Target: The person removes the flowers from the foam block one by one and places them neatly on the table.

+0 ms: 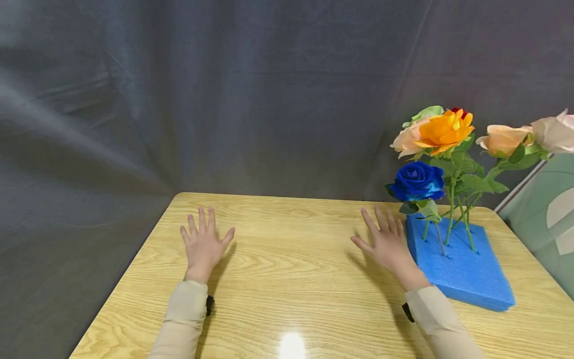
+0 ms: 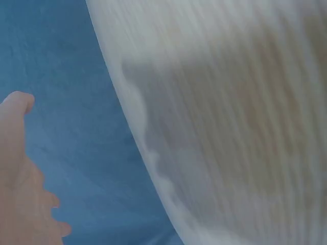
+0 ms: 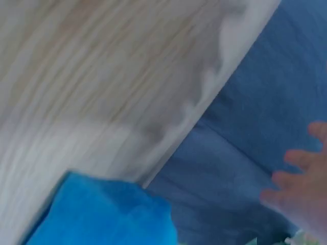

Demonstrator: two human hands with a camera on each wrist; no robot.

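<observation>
My left hand [image 1: 205, 247] is held over the left part of the wooden table [image 1: 287, 259], fingers spread and nothing in it. On the other side, my right hand [image 1: 389, 247] also has its fingers spread and holds nothing. It is right beside a blue foam block [image 1: 475, 274], overlapping its left edge in the head view. Several flowers stand with their stems stuck in the block: a blue rose [image 1: 417, 182], an orange flower [image 1: 446, 130], a peach rose [image 1: 504, 139] and a pale pink rose [image 1: 556, 132] among them. A red bloom is mostly hidden behind the orange one.
A dark grey curtain [image 1: 278, 99] hangs behind the table and down its left side. At the far right, beyond the table edge, is a green panel with pale shapes [image 1: 542, 209]. The flower heads lean out over the block's back and right.
</observation>
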